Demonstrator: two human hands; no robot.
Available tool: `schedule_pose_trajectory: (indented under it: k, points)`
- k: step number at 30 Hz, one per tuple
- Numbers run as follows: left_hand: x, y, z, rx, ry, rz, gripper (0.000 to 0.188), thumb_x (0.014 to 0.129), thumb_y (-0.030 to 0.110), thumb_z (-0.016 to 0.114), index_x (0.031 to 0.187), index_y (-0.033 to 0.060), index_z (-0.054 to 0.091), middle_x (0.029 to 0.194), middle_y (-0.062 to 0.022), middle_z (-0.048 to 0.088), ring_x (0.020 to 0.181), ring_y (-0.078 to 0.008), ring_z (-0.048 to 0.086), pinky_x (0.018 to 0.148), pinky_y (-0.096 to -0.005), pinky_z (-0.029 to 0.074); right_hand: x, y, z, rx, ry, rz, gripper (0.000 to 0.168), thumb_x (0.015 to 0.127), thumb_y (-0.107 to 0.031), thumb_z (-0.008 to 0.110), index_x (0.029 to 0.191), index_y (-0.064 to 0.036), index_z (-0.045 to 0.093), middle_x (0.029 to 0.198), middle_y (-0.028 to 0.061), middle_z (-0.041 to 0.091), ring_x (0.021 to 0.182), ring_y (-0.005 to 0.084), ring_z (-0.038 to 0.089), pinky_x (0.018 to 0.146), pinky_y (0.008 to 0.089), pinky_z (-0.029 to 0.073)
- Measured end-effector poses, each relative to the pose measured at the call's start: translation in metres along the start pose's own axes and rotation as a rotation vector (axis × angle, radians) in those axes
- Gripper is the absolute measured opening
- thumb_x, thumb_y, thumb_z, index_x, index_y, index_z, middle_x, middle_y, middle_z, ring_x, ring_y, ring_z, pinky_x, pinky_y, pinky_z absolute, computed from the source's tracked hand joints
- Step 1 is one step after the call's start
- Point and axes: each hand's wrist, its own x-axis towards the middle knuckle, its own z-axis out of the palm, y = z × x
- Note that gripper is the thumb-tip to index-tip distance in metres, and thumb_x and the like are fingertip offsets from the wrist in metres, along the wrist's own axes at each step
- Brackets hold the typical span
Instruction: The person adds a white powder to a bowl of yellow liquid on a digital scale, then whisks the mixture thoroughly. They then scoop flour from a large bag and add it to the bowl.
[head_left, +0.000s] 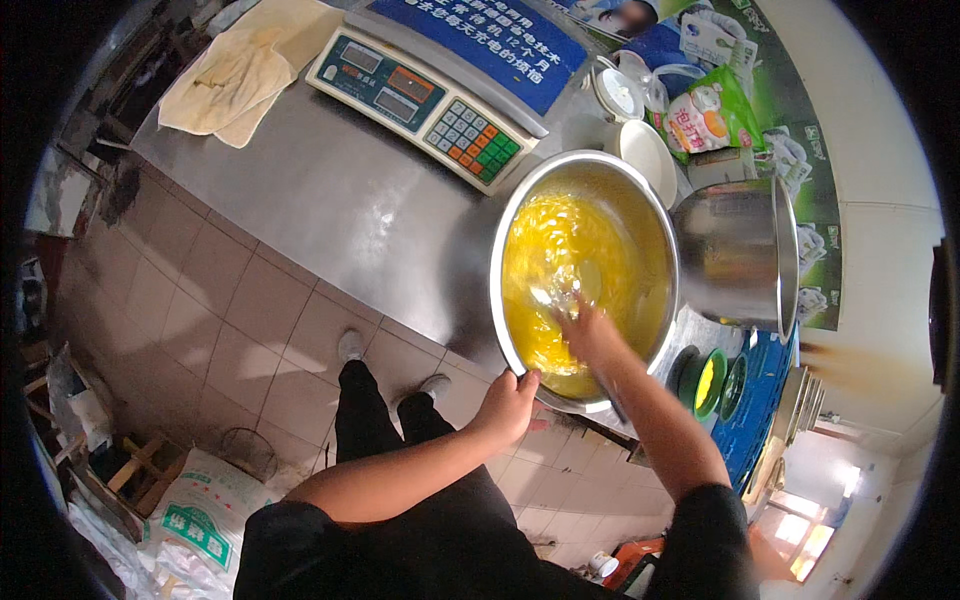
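Note:
A large stainless steel bowl (498, 277) rests tilted on the near edge of the metal table. Swirling yellow liquid (536, 247), like beaten egg, lies in it. My left hand (506, 405) grips the bowl's near rim, with the thumb over the edge. Inside the bowl, my right hand (592, 334) is blurred and closed around a stirring utensil (616, 405). Its handle shows below my wrist, while its working end is lost in motion blur and glare, so its exact kind is unclear.
A digital weighing scale (420, 105) stands behind the bowl, cloths (232, 75) to its left. At right are a deep metal pot (731, 259), white tub (646, 161), green packet (712, 116) and green container (703, 382). A printed sack (199, 517) sits on the tiled floor.

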Motion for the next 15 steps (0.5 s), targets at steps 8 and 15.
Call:
schedule_pose_trajectory:
  k: [8,15]
  points:
    - [0.000,0.004,-0.001,-0.099,-0.019,0.019,0.038,0.089,0.028,0.041,0.113,-0.0012,0.033,0.111,-0.0146,0.041,0.095,-0.0310,0.052,0.065,-0.0406,0.052,0.004,0.072,0.031,-0.055,0.201,-0.185,0.045,0.082,-0.028,0.050,0.123,-0.012,0.038,0.098,0.0238,0.052,0.090,0.0339,0.053,0.079,0.0375,0.041]
    - [-0.002,0.009,0.004,-0.083,0.025,0.004,0.042,0.089,0.029,0.041,0.114,-0.0031,0.031,0.115,-0.0167,0.040,0.095,-0.0327,0.051,0.065,-0.0412,0.052,-0.017,0.060,0.028,-0.017,0.236,-0.230,0.041,0.081,-0.023,0.053,0.118,-0.009,0.044,0.103,0.0274,0.052,0.103,0.0358,0.050,0.083,0.0362,0.043]
